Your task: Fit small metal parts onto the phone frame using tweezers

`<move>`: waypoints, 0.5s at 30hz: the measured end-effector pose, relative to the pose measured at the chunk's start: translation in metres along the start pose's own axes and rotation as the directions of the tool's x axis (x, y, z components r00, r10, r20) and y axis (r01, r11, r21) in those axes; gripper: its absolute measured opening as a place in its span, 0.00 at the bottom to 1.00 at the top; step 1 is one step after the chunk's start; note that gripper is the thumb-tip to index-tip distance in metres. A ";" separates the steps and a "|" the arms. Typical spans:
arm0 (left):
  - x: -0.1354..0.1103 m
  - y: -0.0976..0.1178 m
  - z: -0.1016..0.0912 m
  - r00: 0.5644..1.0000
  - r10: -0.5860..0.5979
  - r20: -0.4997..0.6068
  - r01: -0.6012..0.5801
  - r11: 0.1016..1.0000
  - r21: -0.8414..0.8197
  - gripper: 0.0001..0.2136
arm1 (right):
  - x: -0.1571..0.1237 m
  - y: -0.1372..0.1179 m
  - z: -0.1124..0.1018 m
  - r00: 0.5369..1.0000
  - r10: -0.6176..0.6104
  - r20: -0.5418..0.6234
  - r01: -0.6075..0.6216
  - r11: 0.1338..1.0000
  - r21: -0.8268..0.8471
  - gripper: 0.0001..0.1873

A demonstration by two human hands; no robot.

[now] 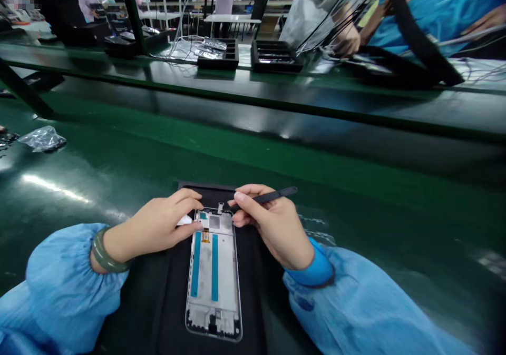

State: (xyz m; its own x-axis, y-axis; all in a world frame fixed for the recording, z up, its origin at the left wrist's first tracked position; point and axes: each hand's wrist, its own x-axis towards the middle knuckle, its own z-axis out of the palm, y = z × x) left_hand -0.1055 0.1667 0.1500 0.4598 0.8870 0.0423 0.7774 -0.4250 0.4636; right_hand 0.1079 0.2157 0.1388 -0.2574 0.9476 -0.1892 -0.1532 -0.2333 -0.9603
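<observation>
My left hand [158,222], grip unclear, seemingly steadies the phone [224,270] at eleven o'clock while my right hand [272,219] pinches a stick [282,192] at one.

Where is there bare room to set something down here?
Bare green table shows between the plastic bag and left hand, and between the right sleeve and the shelf. Crowded: the far end of the phone, with that hand, the right hand and black stick; also the shelf, with black trays.
</observation>
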 end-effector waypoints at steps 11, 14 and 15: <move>-0.011 -0.009 0.016 0.990 0.137 -0.020 -0.136 0.989 0.059 0.13 | 0.003 0.014 0.012 0.999 -0.038 0.021 0.043 0.957 -0.287 0.15; -0.011 -0.009 0.016 0.991 0.137 -0.013 -0.136 0.989 0.055 0.13 | 0.002 0.014 0.012 0.998 -0.038 0.043 0.050 0.942 -0.332 0.14; -0.011 -0.009 0.016 0.990 0.140 -0.007 -0.139 0.989 0.056 0.13 | 0.002 0.014 0.012 0.998 -0.038 0.052 0.053 0.937 -0.346 0.14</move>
State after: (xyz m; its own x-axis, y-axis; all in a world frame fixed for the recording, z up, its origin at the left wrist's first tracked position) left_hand -0.1105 0.1580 0.1316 0.5606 0.8203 0.1132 0.7286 -0.5536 0.4034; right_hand 0.0934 0.2120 0.1279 -0.3004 0.9432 -0.1419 0.1727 -0.0925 -0.9806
